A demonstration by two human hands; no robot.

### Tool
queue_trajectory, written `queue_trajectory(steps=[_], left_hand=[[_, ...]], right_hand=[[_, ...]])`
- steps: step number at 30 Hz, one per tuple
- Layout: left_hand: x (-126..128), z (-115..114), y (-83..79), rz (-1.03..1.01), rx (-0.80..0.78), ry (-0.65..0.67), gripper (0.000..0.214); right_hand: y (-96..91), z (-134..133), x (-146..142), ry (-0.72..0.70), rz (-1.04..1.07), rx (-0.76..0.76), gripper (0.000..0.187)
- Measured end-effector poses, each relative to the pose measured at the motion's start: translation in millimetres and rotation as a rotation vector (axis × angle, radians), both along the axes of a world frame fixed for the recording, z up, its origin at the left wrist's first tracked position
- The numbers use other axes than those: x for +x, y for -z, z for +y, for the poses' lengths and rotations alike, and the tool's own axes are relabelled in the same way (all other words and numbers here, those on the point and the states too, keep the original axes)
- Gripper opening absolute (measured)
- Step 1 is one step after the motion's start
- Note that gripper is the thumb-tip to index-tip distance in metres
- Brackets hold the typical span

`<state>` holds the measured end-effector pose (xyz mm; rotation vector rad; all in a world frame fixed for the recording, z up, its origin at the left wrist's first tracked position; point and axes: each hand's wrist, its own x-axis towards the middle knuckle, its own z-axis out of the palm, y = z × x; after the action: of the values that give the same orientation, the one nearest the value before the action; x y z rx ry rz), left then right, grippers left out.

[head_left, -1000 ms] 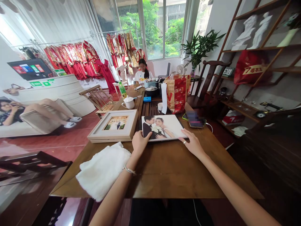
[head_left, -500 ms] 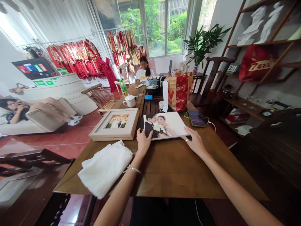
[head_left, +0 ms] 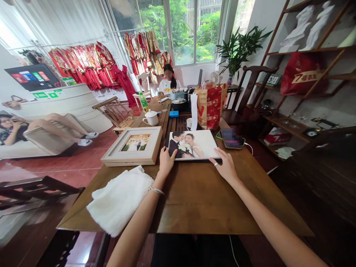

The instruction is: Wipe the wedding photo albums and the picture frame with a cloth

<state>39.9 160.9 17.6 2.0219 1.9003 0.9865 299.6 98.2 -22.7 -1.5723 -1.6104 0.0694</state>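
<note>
A photo album [head_left: 200, 142] with a couple's portrait on its cover lies flat on the wooden table [head_left: 200, 200]. My left hand [head_left: 166, 162] grips its near left corner, fingers over the cover. My right hand [head_left: 226, 165] rests with spread fingers on its near right edge. A framed photo [head_left: 132, 145] lies just left of the album. A folded white cloth [head_left: 121, 200] sits near the table's front left corner, beside my left forearm.
A phone [head_left: 233, 138] on a cable lies right of the album. Behind stand a red paper bag [head_left: 211, 105], a white teapot [head_left: 151, 118], a green bottle and a tea tray. A person sits at the far end. Shelves stand on the right, chairs on the left.
Both hands stay on the album's near corners. The view has shifted slightly; the album sits about where it was.
</note>
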Motion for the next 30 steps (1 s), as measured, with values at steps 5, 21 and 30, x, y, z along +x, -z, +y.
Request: queue_trajectory(steps=[5,21,30], left_hand=[[-0.6,1.8,0.6,0.017,0.014,-0.011,0.038],[6.9,-13.3,-9.3,0.009,-0.012,-0.089,0.046],[6.4,-66.2,-50.1,-0.084,0.155,0.105,0.041]], right_hand=[[-0.5,-2.1,2.0,-0.024,0.001,0.014,0.059],[6.4,2.7,6.3,-0.049,-0.003,0.007,0.056],[2.4,-4.7,5.1,-0.056,-0.032,0.066,0.059]])
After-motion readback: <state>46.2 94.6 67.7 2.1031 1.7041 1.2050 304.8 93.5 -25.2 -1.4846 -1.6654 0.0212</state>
